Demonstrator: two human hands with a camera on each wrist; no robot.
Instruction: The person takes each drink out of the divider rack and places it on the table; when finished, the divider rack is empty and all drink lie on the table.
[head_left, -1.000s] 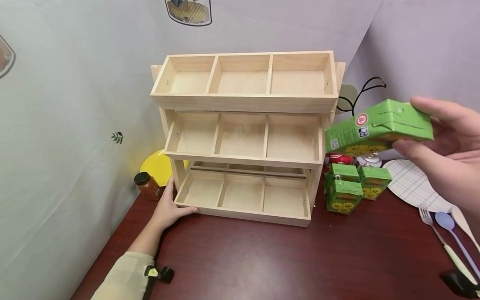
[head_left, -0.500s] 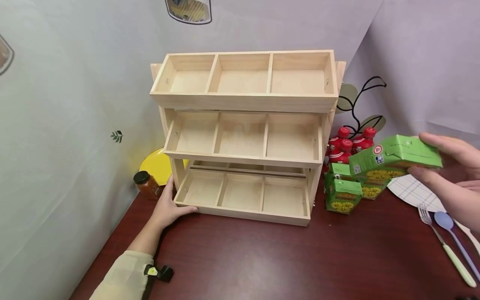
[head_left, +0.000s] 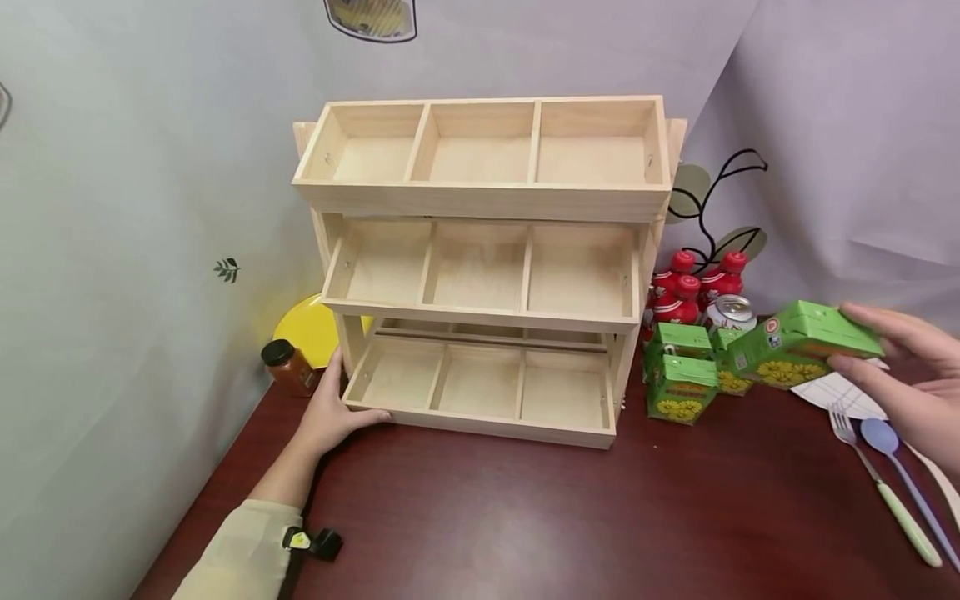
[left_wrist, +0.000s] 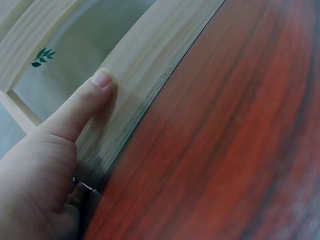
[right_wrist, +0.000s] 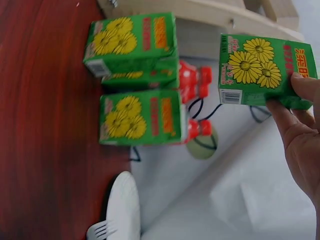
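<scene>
On the table stands a pale wooden three-tier rack (head_left: pixel 480 200), each tier split into three compartments with nothing in them. My left hand (head_left: pixel 330 412) grips its bottom tray at the front left corner; in the left wrist view the thumb (left_wrist: pixel 87 100) lies along the front board, and the other fingers are mostly hidden. My right hand (head_left: pixel 911 371) holds a green drink carton (head_left: pixel 806 346) by one end, tilted on its side in the air. Beside the rack stand several matching cartons (head_left: pixel 681 392), just left of the held one. Yellow flowers show on its face (right_wrist: pixel 257 67) in the right wrist view.
Red-capped bottles (head_left: pixel 677 308) and a silver-topped can (head_left: pixel 731 312) stand behind the cartons. A checked white plate (head_left: pixel 832 396), a fork (head_left: pixel 907 522) and a blue spoon (head_left: pixel 879 436) lie at right. A brown jar (head_left: pixel 290 371) and yellow plate (head_left: pixel 303 325) are at left.
My right hand has lowered the carton from beside the middle tier, slightly rightward, toward the standing cartons. The bottles have come into view behind it. My left hand keeps its place on the rack.
</scene>
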